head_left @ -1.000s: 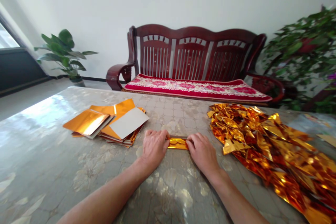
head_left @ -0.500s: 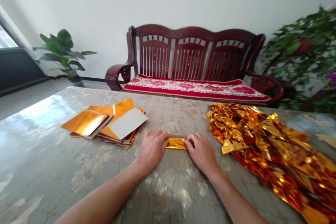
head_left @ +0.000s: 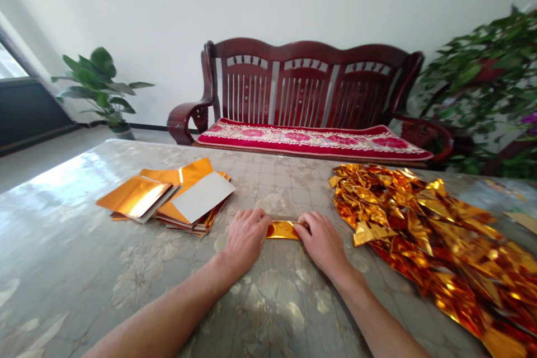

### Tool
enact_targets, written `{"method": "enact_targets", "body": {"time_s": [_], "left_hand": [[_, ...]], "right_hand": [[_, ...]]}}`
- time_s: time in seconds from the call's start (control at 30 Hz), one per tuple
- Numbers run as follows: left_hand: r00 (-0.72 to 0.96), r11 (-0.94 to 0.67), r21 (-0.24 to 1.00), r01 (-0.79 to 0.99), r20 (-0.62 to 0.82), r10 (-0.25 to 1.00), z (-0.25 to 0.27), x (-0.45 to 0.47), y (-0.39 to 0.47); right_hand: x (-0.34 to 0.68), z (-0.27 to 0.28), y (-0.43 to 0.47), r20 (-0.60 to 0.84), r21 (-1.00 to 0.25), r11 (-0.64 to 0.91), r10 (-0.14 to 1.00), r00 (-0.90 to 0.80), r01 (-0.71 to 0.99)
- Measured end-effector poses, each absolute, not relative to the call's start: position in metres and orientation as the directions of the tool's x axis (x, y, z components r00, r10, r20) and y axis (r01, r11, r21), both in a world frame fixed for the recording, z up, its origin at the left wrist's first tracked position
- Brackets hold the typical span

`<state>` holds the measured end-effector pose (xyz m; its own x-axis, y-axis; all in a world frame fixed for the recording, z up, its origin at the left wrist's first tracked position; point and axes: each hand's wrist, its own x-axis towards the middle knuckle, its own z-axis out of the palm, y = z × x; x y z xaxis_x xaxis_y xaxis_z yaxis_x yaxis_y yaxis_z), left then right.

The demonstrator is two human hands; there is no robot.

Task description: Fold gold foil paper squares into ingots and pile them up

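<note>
A narrow folded strip of gold foil paper (head_left: 282, 230) lies across the table between my two hands. My left hand (head_left: 248, 232) is closed on its left end, with the fingertips curled over it. At the right end, my right hand (head_left: 321, 239) pinches the strip between thumb and fingers. Left of my left hand is a loose stack of flat gold foil sheets (head_left: 138, 194), with a pale grey sheet (head_left: 203, 197) face up on top. To the right of my right hand spreads a big heap of folded gold foil pieces (head_left: 403, 212).
The table (head_left: 138, 268) has a glossy floral-patterned cover. Clear plastic wrapping (head_left: 499, 193) lies at the right behind the heap. Beyond the far edge stands a dark red wooden bench (head_left: 304, 86) with a red floral cushion (head_left: 314, 139). Potted plants (head_left: 103, 81) flank it.
My left hand has shifted very slightly along the strip's left end. Both hands stay on the gold foil strip, and the stack and heap look the same.
</note>
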<state>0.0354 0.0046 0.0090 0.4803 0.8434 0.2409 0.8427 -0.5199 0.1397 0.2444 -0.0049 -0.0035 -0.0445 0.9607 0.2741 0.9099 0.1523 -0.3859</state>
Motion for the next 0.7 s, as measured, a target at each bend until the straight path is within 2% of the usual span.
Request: {"method": "enact_targets", "body": {"time_s": [0.13,0.37,0.47,0.6,0.7], "left_hand": [[0.515,-0.548,0.103,0.830,0.237,0.824,0.008,0.036,0.005],[0.665,-0.701,0.181,0.690,0.224,0.712,0.010,0.033,0.005],[0.728,-0.752,0.162,0.639,0.188,0.659,0.016,0.033,0.002],[0.763,-0.783,0.090,0.615,0.181,0.620,0.021,0.033,-0.004],[0.766,-0.780,0.039,0.624,0.167,0.621,0.020,0.033,-0.009]], "right_hand": [[0.244,-0.003,-0.005,0.279,-0.395,0.159,0.959,-0.046,0.905],[0.244,-0.005,-0.006,0.292,-0.379,0.154,0.956,-0.040,0.913],[0.244,-0.006,-0.006,0.300,-0.356,0.148,0.953,-0.037,0.923],[0.243,-0.006,-0.008,0.382,-0.274,0.166,0.923,-0.051,0.947],[0.241,-0.003,-0.012,0.433,-0.152,0.259,0.885,-0.171,0.954]]}}
